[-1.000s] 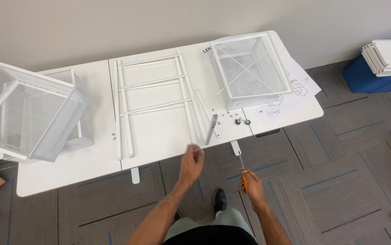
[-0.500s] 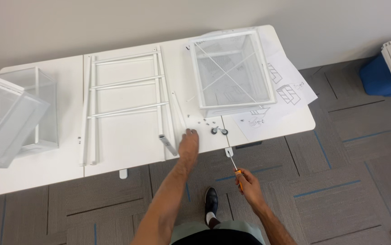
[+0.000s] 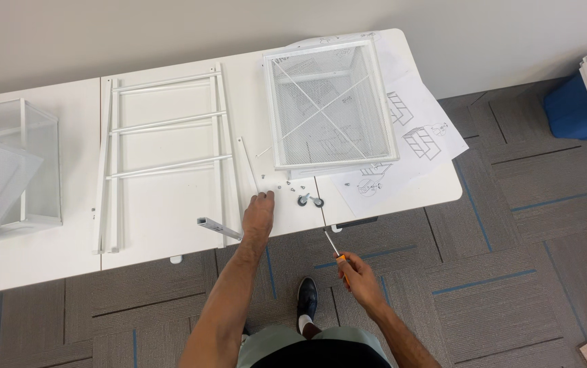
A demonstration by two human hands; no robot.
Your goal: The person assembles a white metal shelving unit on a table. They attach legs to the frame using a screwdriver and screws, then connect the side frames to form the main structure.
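While right fingers (image 3: 356, 269) clench the screwdriver (image 3: 335, 249), small screws (image 3: 281, 182) just beyond loose left fingers (image 3: 264, 198).

Both forearms are bare to the elbow, with no sleeve, watch or ring visible on either, and the left hand (image 3: 258, 212) and right hand (image 3: 357, 278) are ungloved. A pale grey-green top shows over dark trousers. One foot wears a black shoe (image 3: 305, 297) and a white sock (image 3: 306, 320).

looks like an office: grey carpet tiles (image 3: 511, 204), white desk (image 3: 164, 211), plain wall (image 3: 171, 34).
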